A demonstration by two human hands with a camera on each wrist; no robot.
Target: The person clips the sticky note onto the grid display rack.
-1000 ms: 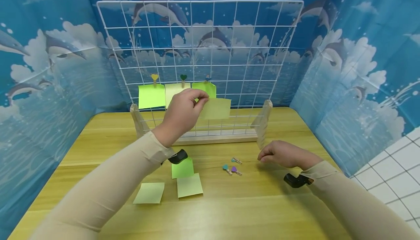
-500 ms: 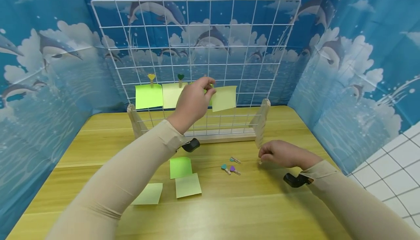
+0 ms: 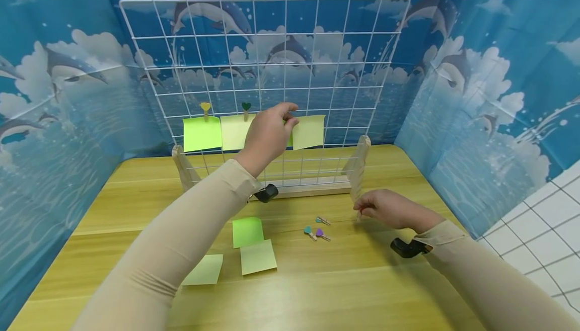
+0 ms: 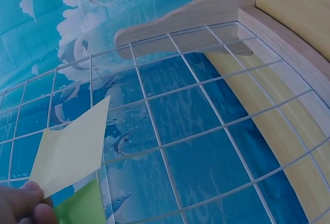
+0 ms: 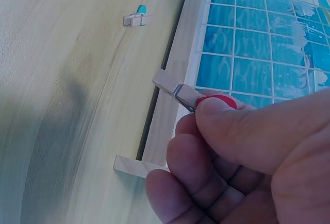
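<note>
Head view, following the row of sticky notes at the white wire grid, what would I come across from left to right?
Bright green sticky note under a yellow heart clothespin → pale yellow clipped note under a dark green heart clothespin → left hand → pale yellow note in its fingers.

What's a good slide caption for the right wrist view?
Right hand pinching a red-trimmed wooden clothespin, with a teal-trimmed clothespin lying on the table.
</note>
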